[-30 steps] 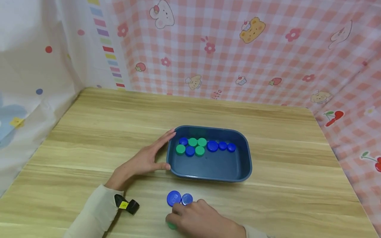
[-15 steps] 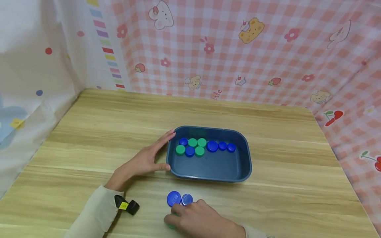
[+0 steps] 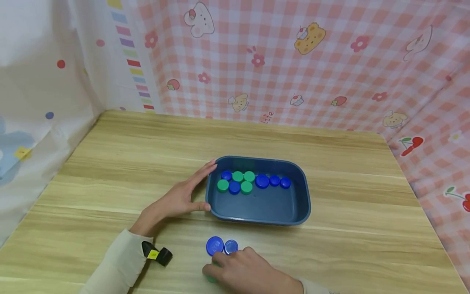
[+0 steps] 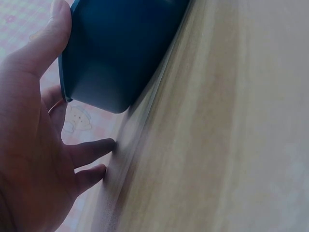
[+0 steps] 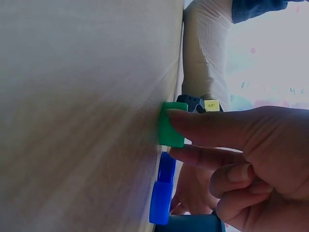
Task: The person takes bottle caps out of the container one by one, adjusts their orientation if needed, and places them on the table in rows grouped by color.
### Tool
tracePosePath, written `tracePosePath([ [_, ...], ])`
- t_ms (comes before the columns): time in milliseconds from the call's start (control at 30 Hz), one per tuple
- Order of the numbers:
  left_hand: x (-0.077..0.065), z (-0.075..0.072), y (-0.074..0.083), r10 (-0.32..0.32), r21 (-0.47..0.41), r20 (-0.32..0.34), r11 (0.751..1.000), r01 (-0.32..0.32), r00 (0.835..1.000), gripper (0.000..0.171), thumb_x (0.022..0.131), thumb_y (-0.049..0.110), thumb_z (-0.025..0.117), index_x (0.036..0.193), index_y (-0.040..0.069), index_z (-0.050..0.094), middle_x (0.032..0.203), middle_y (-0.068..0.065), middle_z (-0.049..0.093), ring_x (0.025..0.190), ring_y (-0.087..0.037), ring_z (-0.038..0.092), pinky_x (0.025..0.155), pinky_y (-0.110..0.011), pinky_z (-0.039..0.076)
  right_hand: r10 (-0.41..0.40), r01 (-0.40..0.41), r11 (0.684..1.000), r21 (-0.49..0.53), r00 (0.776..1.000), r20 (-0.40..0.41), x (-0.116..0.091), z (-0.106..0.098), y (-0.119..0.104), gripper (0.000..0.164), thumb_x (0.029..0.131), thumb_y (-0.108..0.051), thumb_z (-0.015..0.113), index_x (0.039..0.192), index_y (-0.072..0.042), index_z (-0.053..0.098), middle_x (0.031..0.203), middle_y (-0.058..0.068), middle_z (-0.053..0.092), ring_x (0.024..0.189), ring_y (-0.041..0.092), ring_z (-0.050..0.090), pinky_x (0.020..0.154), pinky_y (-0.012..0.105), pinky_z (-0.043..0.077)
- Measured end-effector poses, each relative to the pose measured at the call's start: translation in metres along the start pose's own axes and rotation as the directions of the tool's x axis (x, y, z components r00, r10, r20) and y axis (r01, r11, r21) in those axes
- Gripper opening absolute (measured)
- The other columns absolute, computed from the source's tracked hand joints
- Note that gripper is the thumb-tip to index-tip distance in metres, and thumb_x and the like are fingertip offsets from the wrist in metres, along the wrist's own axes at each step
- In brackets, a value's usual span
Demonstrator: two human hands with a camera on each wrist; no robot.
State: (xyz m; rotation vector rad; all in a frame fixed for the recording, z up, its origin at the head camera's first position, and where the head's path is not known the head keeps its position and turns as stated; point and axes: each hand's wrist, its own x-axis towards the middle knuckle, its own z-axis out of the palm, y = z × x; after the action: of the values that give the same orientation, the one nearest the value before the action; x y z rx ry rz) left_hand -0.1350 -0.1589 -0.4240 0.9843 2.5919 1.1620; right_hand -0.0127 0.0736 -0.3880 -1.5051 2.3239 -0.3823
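My left hand [image 3: 178, 200] rests at the left end of a dark blue tub [image 3: 253, 210], fingers straight and spread, thumb and a fingertip touching its rim. In the left wrist view, other fingertips reach down to the tabletop. My right hand [image 3: 244, 267] pinches a green bottle cap [image 5: 172, 130] between thumb and index finger, low at the table surface; the remaining fingers are curled. Just beyond it lie a large blue cap [image 3: 214, 246] and a smaller blue cap [image 3: 231, 246], side by side. Much of the green cap is hidden by fingers in the head view.
Inside the tub, several green caps [image 3: 238, 176] and several blue caps [image 3: 262, 181] lie toward the far side. The wooden table [image 3: 352, 196] meets a pink checked cloth [image 3: 279, 73] behind and white cloth [image 3: 40, 81] at left. A black strap device [image 3: 157, 253] sits on the left wrist.
The fingers of my right hand have shifted very slightly left with the green cap. The left hand, tub and other caps stay where they were.
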Motion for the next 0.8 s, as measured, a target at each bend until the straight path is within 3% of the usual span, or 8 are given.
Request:
tracePosePath([
  [300,0.000,0.001,-0.001,0.007,-0.001,0.002,1.000,-0.007,1.000,0.100,0.078,0.032,0.079,0.154,0.026,0.016,0.159,0.014,0.005,0.143,-0.022,0.017,0.105,-0.057,0.029,0.001,-0.001,1.000,0.018,1.000,0.001,-0.001,0.001,0.001,0.042,0.093,-0.056,0.051,0.117,-0.022,0.059,0.087,-0.012,0.049,0.057,-0.005,0.038,0.046,0.005,0.032],
  [667,0.001,0.000,-0.001,0.023,0.010,0.002,1.000,-0.023,1.000,0.100,0.078,0.034,0.079,0.154,0.027,0.015,0.159,0.013,0.005,0.143,-0.022,0.018,0.105,-0.056,0.031,-0.002,-0.002,0.997,-0.074,0.998,-0.058,-0.008,-0.010,-0.008,0.041,0.094,-0.055,0.049,0.117,-0.023,0.059,0.084,-0.013,0.047,0.053,-0.006,0.033,0.043,0.005,0.028],
  [800,0.001,0.000,-0.002,0.029,0.012,0.005,0.999,-0.029,1.000,0.101,0.078,0.033,0.079,0.155,0.025,0.015,0.159,0.012,0.005,0.143,-0.024,0.018,0.104,-0.057,0.031,-0.004,-0.008,0.994,-0.105,0.994,-0.110,-0.015,-0.021,-0.011,0.045,0.093,-0.057,0.049,0.120,-0.022,0.059,0.089,-0.013,0.053,0.054,-0.007,0.036,0.045,0.004,0.029],
])
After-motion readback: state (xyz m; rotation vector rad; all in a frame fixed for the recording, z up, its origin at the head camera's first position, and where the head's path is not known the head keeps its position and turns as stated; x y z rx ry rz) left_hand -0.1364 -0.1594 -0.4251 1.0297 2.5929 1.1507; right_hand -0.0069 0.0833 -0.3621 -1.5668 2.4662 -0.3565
